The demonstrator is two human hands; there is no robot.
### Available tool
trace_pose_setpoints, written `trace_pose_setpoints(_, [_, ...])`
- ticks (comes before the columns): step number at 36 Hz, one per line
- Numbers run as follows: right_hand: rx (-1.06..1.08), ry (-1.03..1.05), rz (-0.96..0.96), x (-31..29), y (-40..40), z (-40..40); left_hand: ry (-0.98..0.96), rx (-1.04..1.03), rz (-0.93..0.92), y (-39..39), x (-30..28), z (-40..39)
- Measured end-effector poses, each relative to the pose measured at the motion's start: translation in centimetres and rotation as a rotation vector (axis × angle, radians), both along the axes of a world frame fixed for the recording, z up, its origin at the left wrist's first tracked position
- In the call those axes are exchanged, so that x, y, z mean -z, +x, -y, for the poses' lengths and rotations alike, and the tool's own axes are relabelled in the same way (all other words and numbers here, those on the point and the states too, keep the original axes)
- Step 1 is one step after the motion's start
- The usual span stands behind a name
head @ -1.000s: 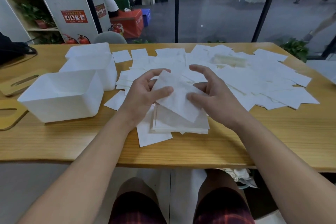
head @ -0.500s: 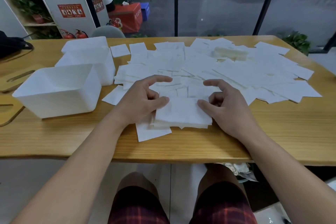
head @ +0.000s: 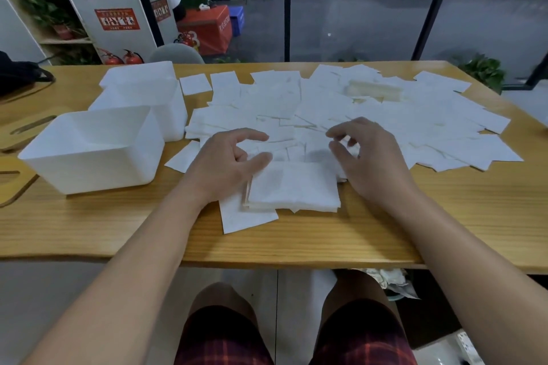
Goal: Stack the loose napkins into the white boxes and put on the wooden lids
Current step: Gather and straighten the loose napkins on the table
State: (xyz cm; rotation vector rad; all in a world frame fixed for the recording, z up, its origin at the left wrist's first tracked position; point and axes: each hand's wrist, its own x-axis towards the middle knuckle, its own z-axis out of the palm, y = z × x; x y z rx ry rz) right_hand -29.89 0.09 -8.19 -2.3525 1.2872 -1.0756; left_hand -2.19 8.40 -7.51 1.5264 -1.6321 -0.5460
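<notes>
A squared-up stack of white paper napkins is seen lying on the light wooden table near its front edge; the left hand is held at the stack's left edge, fingers loosely curled, thumb at the top corner; whether it touches cannot be told; the right hand is held just right of the stack, fingers relaxed, nothing gripped; loose white napkins are spread behind; two open white rectangular plastic boxes are placed at the left, beside flat slotted wooden lids
</notes>
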Motion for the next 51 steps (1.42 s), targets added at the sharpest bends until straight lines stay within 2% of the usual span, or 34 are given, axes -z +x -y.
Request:
trace_pose_setpoints(3, [-0.024,0.045,-0.181,-0.4,0.5,2.7,-0.093,-0.103,-0.014,-0.1,0.1,1.1])
trace_pose_setpoints(6, [-0.035,0.088,-0.263,-0.2,0.9,3.9,-0.112,-0.081,-0.026,-0.6,-0.4,2.0])
trace_pose_setpoints(9, [-0.018,0.080,-0.242,0.2,0.9,4.1,-0.089,-0.022,-0.037,-1.6,-0.3,2.5])
trace_pose_setpoints(12, [-0.010,0.037,-0.223,0.6,0.9,4.2,-0.055,0.009,0.048,-2.0,0.7,2.7])
trace_pose_setpoints(15, [-0.006,0.029,-0.231,1.0,0.9,4.3,-0.037,0.006,0.136,-2.0,1.7,2.9])
trace_pose_setpoints(22, [0.017,0.058,-0.203,0.2,1.0,4.5,-0.036,-0.012,0.163,-1.8,1.8,2.8])
trace_pose_setpoints(28, [-0.083,-0.005,0.047,-0.3,0.6,3.9,-0.108,-0.071,0.134,-2.6,-0.2,3.3])
trace_pose_setpoints(34, [-0.124,-0.111,0.087,-0.6,0.5,3.1,-0.133,0.019,0.303,-6.5,-1.7,5.3])
trace_pose_setpoints(37, [-0.150,-0.133,0.096,-0.5,0.0,2.9,-0.169,-0.009,0.317,-7.5,-1.2,5.9])
trace_pose_setpoints(42, [-0.046,-0.092,0.081,-0.3,-0.9,3.1,-0.226,-0.114,0.206,-6.5,-1.1,5.2])
trace_pose_setpoints(45, [-0.052,-0.097,0.159,-0.8,-1.1,3.1,-0.232,-0.150,0.116,-5.3,-1.2,4.5])
trace_pose_setpoints(51, [-0.131,0.034,0.367,-1.5,-0.7,2.0,-0.249,-0.144,0.031,-3.8,-1.8,3.3])
